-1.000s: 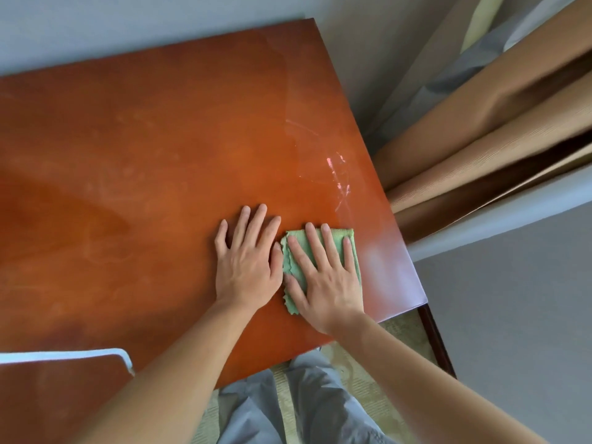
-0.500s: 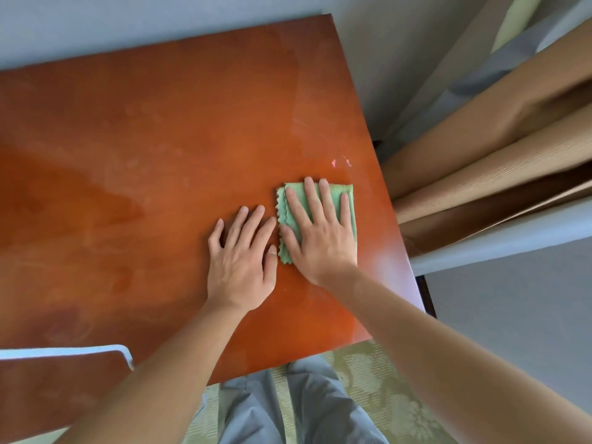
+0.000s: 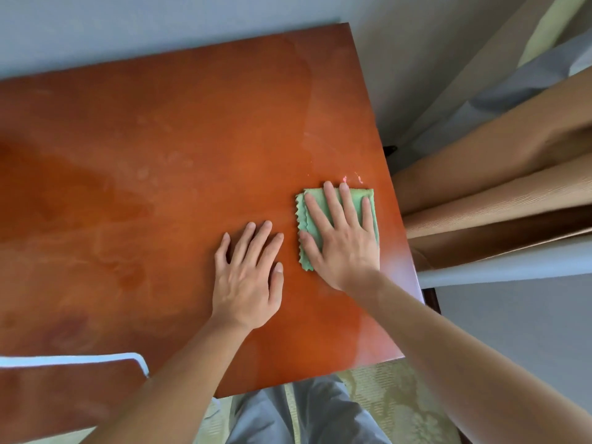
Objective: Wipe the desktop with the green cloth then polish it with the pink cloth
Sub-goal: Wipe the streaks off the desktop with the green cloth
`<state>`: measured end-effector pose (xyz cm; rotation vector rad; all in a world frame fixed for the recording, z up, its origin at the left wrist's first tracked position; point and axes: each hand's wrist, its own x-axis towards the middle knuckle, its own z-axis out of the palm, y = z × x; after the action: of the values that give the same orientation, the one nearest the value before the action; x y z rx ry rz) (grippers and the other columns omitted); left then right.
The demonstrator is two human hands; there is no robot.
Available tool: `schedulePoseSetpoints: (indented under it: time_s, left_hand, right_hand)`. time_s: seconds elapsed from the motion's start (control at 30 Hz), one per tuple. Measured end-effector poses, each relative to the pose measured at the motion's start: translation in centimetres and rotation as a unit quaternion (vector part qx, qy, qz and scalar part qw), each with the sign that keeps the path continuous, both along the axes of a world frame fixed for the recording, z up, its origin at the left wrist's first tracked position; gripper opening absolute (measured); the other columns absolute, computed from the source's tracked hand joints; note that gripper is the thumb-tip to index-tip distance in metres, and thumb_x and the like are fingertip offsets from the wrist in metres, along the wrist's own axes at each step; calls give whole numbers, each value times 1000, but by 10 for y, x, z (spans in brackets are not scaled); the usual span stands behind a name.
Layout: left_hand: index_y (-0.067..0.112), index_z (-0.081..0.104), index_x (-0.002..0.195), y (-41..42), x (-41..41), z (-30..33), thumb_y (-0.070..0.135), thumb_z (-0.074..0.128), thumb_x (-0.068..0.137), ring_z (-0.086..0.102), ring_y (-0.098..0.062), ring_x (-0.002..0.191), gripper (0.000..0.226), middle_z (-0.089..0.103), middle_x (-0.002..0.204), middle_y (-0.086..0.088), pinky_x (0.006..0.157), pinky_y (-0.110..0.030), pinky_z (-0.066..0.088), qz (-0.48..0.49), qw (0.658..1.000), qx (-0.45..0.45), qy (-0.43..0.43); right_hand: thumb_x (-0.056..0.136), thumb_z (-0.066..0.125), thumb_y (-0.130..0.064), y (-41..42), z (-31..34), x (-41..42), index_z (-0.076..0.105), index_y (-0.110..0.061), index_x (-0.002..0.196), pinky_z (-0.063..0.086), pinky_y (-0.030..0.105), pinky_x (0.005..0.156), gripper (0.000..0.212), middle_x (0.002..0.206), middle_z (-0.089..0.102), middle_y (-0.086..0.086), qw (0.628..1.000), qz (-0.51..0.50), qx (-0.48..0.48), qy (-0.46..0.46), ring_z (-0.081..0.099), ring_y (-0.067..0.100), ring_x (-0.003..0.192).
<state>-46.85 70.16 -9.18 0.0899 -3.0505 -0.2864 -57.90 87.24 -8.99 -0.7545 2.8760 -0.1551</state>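
The green cloth (image 3: 358,197), folded with zigzag edges, lies flat on the glossy red-brown desktop (image 3: 160,155) near its right edge. My right hand (image 3: 342,248) presses down on the cloth with fingers spread, covering most of it. My left hand (image 3: 246,280) rests flat on the bare wood just left of the cloth, fingers apart, holding nothing. A few small pink marks (image 3: 352,178) show on the wood just beyond my right fingertips. No pink cloth is in view.
Brown rolled sheets (image 3: 496,193) lean close beside the desk's right edge. A red-brown chair back with a white rim (image 3: 64,395) sits at the lower left. My grey trousers (image 3: 288,411) are below the near edge. A pale wall runs behind the desk.
My right hand has slid the green cloth away from me along the right edge, over the pink smears, of which only small marks remain. My left hand has stayed put.
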Motion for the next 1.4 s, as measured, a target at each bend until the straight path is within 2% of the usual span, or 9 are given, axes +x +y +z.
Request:
schedulePoseSetpoints:
  time_s: [0.23, 0.37, 0.57, 0.7, 0.9, 1.2, 1.4]
  left_hand:
    - [18, 57, 143, 0, -1, -2, 32, 48, 98, 35, -27, 149, 48, 45, 157, -5, 120, -58, 23, 0, 1000, -4, -1]
    - [18, 57, 143, 0, -1, 0, 31, 49, 97, 36, -27, 149, 48, 45, 157, -5, 120, -58, 23, -1, 1000, -9, -8]
    - [17, 57, 143, -1, -1, 1, 32, 47, 98, 37, -27, 148, 49, 46, 156, -5, 119, -59, 24, 5, 1000, -1, 0]
    - [18, 56, 144, -2, -1, -1, 34, 46, 98, 36, -28, 148, 49, 45, 157, -5, 119, -59, 23, 0, 1000, 2, 0]
    - [18, 57, 142, -1, -1, -1, 34, 47, 99, 36, -27, 148, 47, 45, 157, -5, 120, -58, 21, 1, 1000, 16, 4]
    - [20, 55, 143, -2, -4, -7, 35, 45, 100, 34, -27, 149, 47, 44, 157, -4, 120, -58, 21, -2, 1000, 28, -1]
    - [19, 59, 140, -2, -7, -3, 36, 49, 97, 43, -30, 142, 47, 51, 152, -6, 116, -58, 28, -2, 1000, 22, -17]
  right_hand:
    - [99, 11, -60, -48, 0, -100, 9, -30, 159, -3, 55, 121, 67, 167, 9, 5, 1000, -26, 10, 3, -1, 29, 153]
    - [100, 11, -59, -43, 1, -87, 7, -29, 160, -3, 55, 122, 67, 168, 6, 5, 1000, -20, 6, 1, -3, 29, 153]
    - [103, 16, -57, -13, 3, 7, 9, -26, 160, 0, 54, 123, 66, 168, 5, 6, 1000, 3, -1, -13, -6, 28, 154]
    - [103, 20, -57, -4, -1, 26, 13, -26, 160, 1, 55, 122, 65, 167, 8, 6, 1000, 10, 1, -8, -4, 28, 154]
    - [101, 20, -58, -16, 3, 1, 13, -27, 160, 3, 57, 122, 66, 167, 10, 7, 1000, 14, 12, -17, -1, 30, 154]
    - [99, 6, -59, -74, 2, -113, 4, -30, 160, -5, 53, 121, 67, 168, 4, 4, 999, -9, 30, 2, -5, 28, 153]
    - [101, 5, -58, -62, 10, -102, -2, -32, 159, -8, 51, 122, 65, 168, -3, 2, 999, 2, 33, -24, -10, 25, 153]
